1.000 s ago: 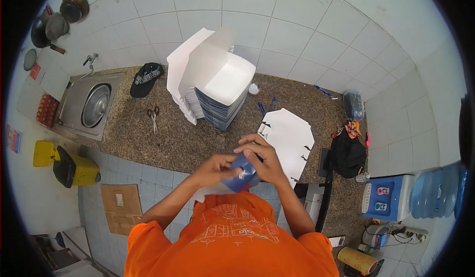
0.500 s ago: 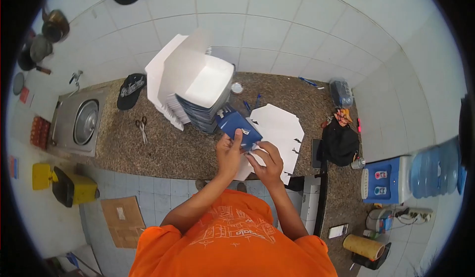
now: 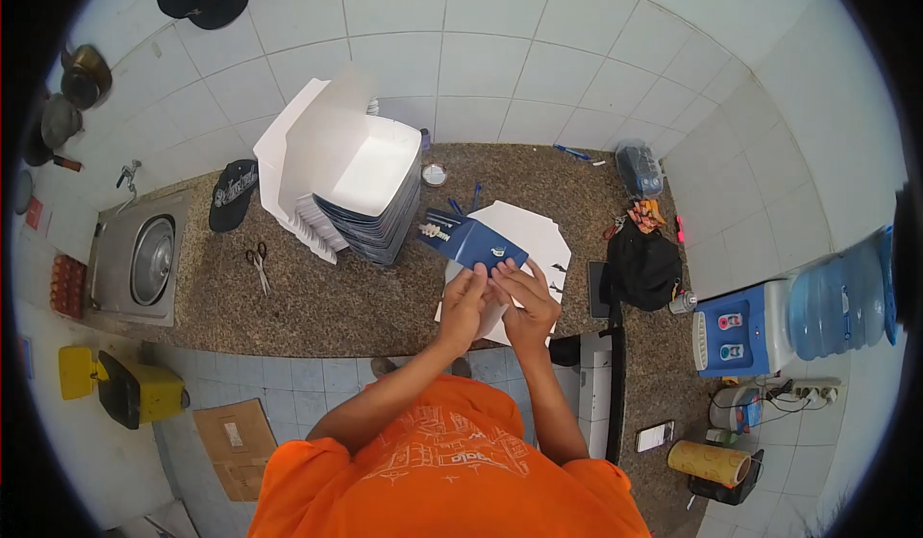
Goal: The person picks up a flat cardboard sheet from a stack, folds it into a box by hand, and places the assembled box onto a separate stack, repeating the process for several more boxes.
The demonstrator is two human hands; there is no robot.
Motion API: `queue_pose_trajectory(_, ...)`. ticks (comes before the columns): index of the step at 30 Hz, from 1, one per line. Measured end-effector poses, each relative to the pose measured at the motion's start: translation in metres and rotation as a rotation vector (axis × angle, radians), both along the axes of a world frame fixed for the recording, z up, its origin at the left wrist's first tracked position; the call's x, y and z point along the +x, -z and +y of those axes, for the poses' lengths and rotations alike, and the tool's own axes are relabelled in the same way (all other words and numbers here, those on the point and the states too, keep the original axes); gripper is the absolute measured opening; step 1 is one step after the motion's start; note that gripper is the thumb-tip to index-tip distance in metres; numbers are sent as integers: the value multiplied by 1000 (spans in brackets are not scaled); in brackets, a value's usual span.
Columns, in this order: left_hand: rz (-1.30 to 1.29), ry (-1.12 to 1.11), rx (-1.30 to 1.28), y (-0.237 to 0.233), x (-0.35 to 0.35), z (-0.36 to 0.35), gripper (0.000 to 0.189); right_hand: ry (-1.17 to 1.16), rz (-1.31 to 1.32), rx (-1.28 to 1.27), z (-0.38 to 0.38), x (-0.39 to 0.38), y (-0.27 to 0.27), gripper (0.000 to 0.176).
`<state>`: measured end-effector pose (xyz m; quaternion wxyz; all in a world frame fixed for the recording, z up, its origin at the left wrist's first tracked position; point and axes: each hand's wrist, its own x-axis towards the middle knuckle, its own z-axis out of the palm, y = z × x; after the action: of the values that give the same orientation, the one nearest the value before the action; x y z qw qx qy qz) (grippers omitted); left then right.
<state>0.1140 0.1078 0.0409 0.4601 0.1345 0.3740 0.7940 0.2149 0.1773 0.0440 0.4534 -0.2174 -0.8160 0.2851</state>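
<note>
A small dark blue folding carton [image 3: 488, 247] with white print is held over the counter, its printed flap pointing to the far left. My left hand [image 3: 463, 305] grips the near left edge, thumb on the blue face. My right hand [image 3: 528, 304] closes on the near right edge, so the two thumbs lie close together. Fingers under the carton are hidden. Flat white cardboard blanks [image 3: 548, 246] lie beneath and beyond my hands. To the left, a tall stack of nested blue cartons [image 3: 383, 221] with white insides leans on its side flaps.
Scissors [image 3: 258, 269], a black cap [image 3: 232, 195], a round tin [image 3: 435, 175] and blue pens [image 3: 476, 196] lie on the granite counter [image 3: 212, 298]. A metal sink [image 3: 115, 274] is at left. A black bag [image 3: 642, 267] and a water dispenser [image 3: 745, 338] stand at right.
Both hands have turned the carton, bringing its blue face and printed flap more fully into view. My right hand has moved up along the near edge. The whole view has shifted slightly.
</note>
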Motion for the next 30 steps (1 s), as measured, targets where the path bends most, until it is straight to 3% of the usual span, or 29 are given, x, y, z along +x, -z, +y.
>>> queue_pose_trajectory(3, 21, -12, 82, 13, -4, -7, 29, 53, 74, -21, 2, -9, -15, 19)
queue_pose_trajectory(5, -33, 232, 96, 10, -9, -17, 31, 66, 46, 9, 9, -7, -40, 20)
queue_pose_trajectory(6, -11, 346, 131, -13, -18, -25, 33, -49, 65, -192, 16, -3, -41, 29)
queue_pose_trajectory(7, -7, 330, 137, -41, -36, -36, 33, -66, 65, -187, 22, 3, -48, 29)
queue_pose_trajectory(9, 807, 538, -191, -80, -82, -69, 46, -179, -33, -335, 35, 20, -64, 31)
queue_pose_trajectory(10, 565, 415, -80, -47, -105, -77, 73, -318, 37, -488, 42, 27, -65, 38)
queue_pose_trajectory(11, 567, 410, -84, -57, -108, -74, 73, -491, 90, -655, 46, 29, -72, 39)
queue_pose_trajectory(13, 798, 426, 115, -82, -110, -65, 97, -760, 149, -766, 44, 15, -88, 41)
queue_pose_trajectory(14, 784, 550, 143, -48, -105, -62, 98, -769, 143, -766, 44, 3, -92, 41)
queue_pose_trajectory(16, 494, 973, -71, 11, -112, -75, 99, -781, -211, -438, 44, -23, -101, 34)
queue_pose_trajectory(17, 300, 926, -91, 19, -108, -85, 96, -784, -208, -425, 41, -27, -102, 34)
queue_pose_trajectory(19, 43, 675, -67, 3, -96, -106, 103, -565, 35, -960, 30, -30, -95, 44)
queue_pose_trajectory(20, 49, 662, -61, -4, -91, -106, 103, -359, 142, -1659, 42, -28, -72, 64)
queue_pose_trajectory(21, 279, 239, -29, -11, -81, -101, 101, -263, 180, -1224, 21, -23, -71, 74)
queue_pose_trajectory(22, 491, -200, 0, -13, -78, -98, 101, -223, 116, -997, 10, -17, -42, 68)
queue_pose_trajectory(23, 484, -231, 3, -12, -79, -99, 101, -188, 56, -769, 3, -22, -34, 64)
queue_pose_trajectory(24, 579, -115, -8, -11, -82, -104, 109, -209, 41, -766, 3, -26, -29, 64)
queue_pose_trajectory(25, 672, 10, -24, -9, -84, -111, 118, -46, 1, -572, 2, -28, -25, 57)
queue_pose_trajectory(26, 326, 257, -99, -23, -85, -126, 104, 119, -34, -377, -3, -29, -27, 51)
queue_pose_trajectory(27, 3, 432, 16, -3, -96, -132, 85, 114, -38, -377, 0, -35, -25, 51)
queue_pose_trajectory(29, -315, 395, 214, 14, -81, -122, 68, -112, -165, -591, 17, -52, -24, 43)
queue_pose_trajectory(30, -308, 397, 221, 10, -80, -117, 68, -273, -94, -461, 11, -63, -19, 40)
